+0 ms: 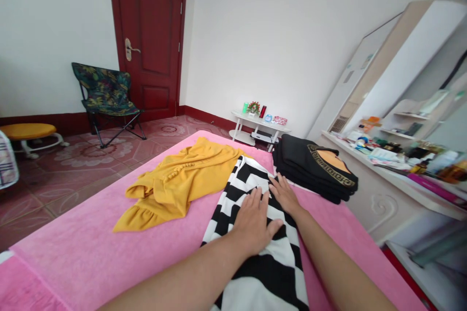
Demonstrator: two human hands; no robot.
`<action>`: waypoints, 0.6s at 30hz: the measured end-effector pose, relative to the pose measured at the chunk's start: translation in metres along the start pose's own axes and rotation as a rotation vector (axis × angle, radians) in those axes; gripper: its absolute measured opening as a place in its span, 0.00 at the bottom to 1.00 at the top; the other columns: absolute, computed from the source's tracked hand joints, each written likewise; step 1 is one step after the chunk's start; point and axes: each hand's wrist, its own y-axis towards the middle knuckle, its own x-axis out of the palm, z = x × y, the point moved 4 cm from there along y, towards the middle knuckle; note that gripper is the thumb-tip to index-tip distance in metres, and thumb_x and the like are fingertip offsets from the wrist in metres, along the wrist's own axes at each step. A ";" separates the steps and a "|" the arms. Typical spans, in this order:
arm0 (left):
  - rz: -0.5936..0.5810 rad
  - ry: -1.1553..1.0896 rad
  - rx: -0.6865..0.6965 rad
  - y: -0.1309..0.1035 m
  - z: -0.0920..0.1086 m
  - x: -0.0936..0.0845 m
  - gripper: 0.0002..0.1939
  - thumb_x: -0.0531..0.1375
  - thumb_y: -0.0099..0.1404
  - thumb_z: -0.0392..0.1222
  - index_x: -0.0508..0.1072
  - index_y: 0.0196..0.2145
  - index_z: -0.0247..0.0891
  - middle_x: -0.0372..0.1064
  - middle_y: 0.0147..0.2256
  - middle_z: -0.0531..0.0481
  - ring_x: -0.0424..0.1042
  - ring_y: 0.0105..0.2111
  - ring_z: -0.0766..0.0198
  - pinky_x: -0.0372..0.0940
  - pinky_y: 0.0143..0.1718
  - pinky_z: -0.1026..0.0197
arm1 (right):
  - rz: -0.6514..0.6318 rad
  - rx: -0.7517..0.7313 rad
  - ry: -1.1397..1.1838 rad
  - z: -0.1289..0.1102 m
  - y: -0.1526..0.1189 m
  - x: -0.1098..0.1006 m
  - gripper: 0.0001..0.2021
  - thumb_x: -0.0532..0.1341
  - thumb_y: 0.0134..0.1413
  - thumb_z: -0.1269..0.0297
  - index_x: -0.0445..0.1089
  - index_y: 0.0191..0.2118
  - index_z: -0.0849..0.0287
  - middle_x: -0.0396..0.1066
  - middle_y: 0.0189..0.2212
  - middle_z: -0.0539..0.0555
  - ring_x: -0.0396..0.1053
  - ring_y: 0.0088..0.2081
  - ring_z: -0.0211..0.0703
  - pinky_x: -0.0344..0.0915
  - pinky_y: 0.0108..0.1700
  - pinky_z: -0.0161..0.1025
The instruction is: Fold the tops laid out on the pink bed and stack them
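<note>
A black-and-white striped garment (277,255) lies lengthwise in front of me on a pink bed cover (91,252). My left hand (253,221) rests flat on its middle, fingers stretched out and thumb apart. Farther up, at the garment's right edge, my right hand (284,194) lies with its fingers spread on the cloth. Neither hand grips anything. To the left, a crumpled yellow garment (182,180) with a ruffled end is spread on the cover. A stack of folded black clothes (310,165) with a gold-patterned trim sits just beyond my right hand.
A low white stand (255,121) holding small items is past the bed's far end. Along the right runs a dressing table (394,170) crowded with bottles. A folding chair (105,92), a yellow-topped stool (27,131) and a red door (153,34) are at the left.
</note>
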 end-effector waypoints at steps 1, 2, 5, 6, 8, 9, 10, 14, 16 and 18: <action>0.034 -0.015 -0.018 0.000 -0.002 -0.002 0.38 0.42 0.67 0.60 0.43 0.66 0.32 0.34 0.66 0.39 0.35 0.66 0.53 0.39 0.65 0.49 | -0.024 0.039 0.017 0.002 -0.004 0.000 0.25 0.47 0.62 0.53 0.55 0.63 0.51 0.38 0.67 0.56 0.35 0.67 0.54 0.45 0.61 0.58; 0.066 -0.027 -0.033 0.000 -0.003 -0.004 0.37 0.43 0.67 0.58 0.43 0.66 0.32 0.34 0.67 0.39 0.36 0.66 0.53 0.40 0.64 0.50 | -0.050 0.074 0.032 0.002 -0.008 0.000 0.26 0.46 0.62 0.51 0.52 0.64 0.50 0.35 0.68 0.56 0.34 0.67 0.54 0.44 0.61 0.60; 0.101 -0.039 -0.046 -0.002 -0.005 -0.006 0.36 0.46 0.67 0.54 0.45 0.65 0.28 0.32 0.67 0.37 0.35 0.66 0.53 0.41 0.64 0.53 | -0.118 0.132 0.070 -0.004 -0.028 -0.004 0.28 0.43 0.62 0.48 0.46 0.66 0.49 0.31 0.68 0.56 0.32 0.67 0.56 0.41 0.61 0.62; 0.092 -0.038 -0.047 -0.003 -0.005 -0.005 0.37 0.47 0.67 0.54 0.45 0.65 0.27 0.31 0.66 0.36 0.34 0.66 0.52 0.40 0.64 0.53 | -0.128 0.135 0.080 -0.008 -0.037 -0.007 0.28 0.41 0.63 0.47 0.45 0.66 0.49 0.32 0.68 0.56 0.32 0.67 0.56 0.40 0.61 0.62; 0.057 -0.039 -0.054 -0.008 -0.002 -0.003 0.38 0.47 0.67 0.55 0.44 0.65 0.25 0.29 0.66 0.34 0.31 0.66 0.50 0.39 0.64 0.52 | -0.132 0.132 0.091 -0.014 -0.058 -0.012 0.28 0.39 0.63 0.47 0.45 0.66 0.48 0.34 0.68 0.55 0.34 0.67 0.56 0.39 0.61 0.63; 0.028 -0.041 -0.063 -0.011 -0.001 -0.003 0.40 0.47 0.66 0.56 0.42 0.65 0.25 0.28 0.66 0.34 0.30 0.66 0.49 0.38 0.64 0.51 | -0.129 0.129 0.092 -0.017 -0.070 -0.015 0.28 0.38 0.63 0.47 0.45 0.66 0.48 0.35 0.68 0.55 0.34 0.67 0.56 0.38 0.62 0.62; -0.010 -0.043 -0.070 -0.015 0.001 -0.003 0.41 0.47 0.66 0.57 0.41 0.65 0.24 0.27 0.66 0.33 0.29 0.66 0.48 0.37 0.64 0.50 | -0.128 0.123 0.091 -0.019 -0.082 -0.018 0.28 0.38 0.63 0.47 0.45 0.66 0.48 0.36 0.68 0.54 0.35 0.67 0.55 0.38 0.62 0.62; -0.253 -0.048 -0.013 -0.046 0.007 -0.012 0.43 0.48 0.65 0.59 0.39 0.66 0.26 0.28 0.66 0.34 0.29 0.66 0.48 0.37 0.64 0.48 | -0.131 0.058 0.062 -0.029 -0.131 -0.030 0.28 0.39 0.64 0.49 0.43 0.67 0.50 0.38 0.67 0.53 0.37 0.67 0.51 0.39 0.63 0.59; -0.381 -0.057 0.058 -0.067 0.005 -0.026 0.39 0.48 0.66 0.57 0.43 0.66 0.31 0.29 0.67 0.38 0.30 0.66 0.50 0.38 0.64 0.48 | -0.142 -0.003 0.039 -0.033 -0.158 -0.039 0.28 0.39 0.65 0.50 0.43 0.67 0.52 0.38 0.67 0.54 0.38 0.67 0.50 0.40 0.64 0.58; -0.478 -0.093 0.128 -0.090 -0.002 -0.046 0.32 0.48 0.68 0.52 0.47 0.65 0.38 0.32 0.67 0.44 0.33 0.66 0.53 0.37 0.64 0.49 | -0.162 -0.082 0.034 -0.037 -0.186 -0.049 0.27 0.39 0.65 0.51 0.44 0.66 0.52 0.38 0.67 0.54 0.38 0.67 0.49 0.40 0.64 0.57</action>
